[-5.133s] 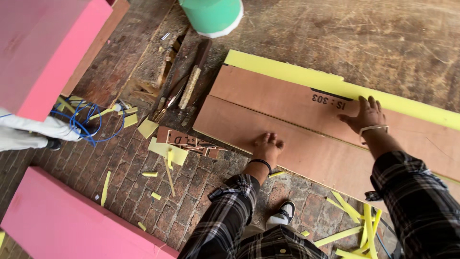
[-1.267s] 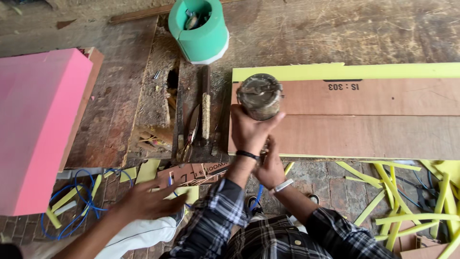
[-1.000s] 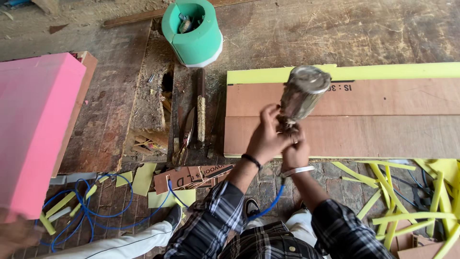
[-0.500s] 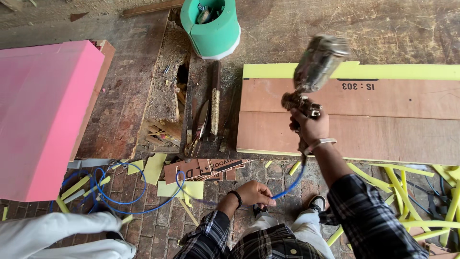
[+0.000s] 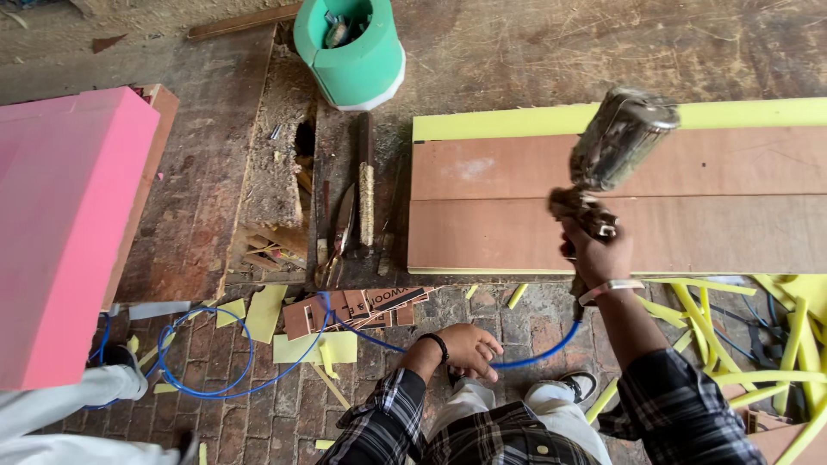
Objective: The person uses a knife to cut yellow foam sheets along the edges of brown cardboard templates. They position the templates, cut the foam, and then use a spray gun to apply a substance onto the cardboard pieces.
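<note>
— Starting from the left, what did you see?

— A pink foam block (image 5: 60, 232) lay on the floor, blue hose (image 5: 258, 362) looping past its near corner. A green foam tub (image 5: 349, 56) stood further back, hand tools beside a hole in the boards.

— And the hands?

— The left hand (image 5: 465, 349) had dropped to the brick floor near the knee, fingers loosely curled beside the hose, gripping nothing I could make out. A second before, both hands were on the spray gun (image 5: 603, 164).

— So it changed hands?

— Yes. The right hand (image 5: 594, 254) alone had it, grip wrapped tight around the handle, metal cup tilted up over the brown plywood sheets (image 5: 706, 207) on yellow foam (image 5: 482, 125). It looked lifted into working position.
</note>
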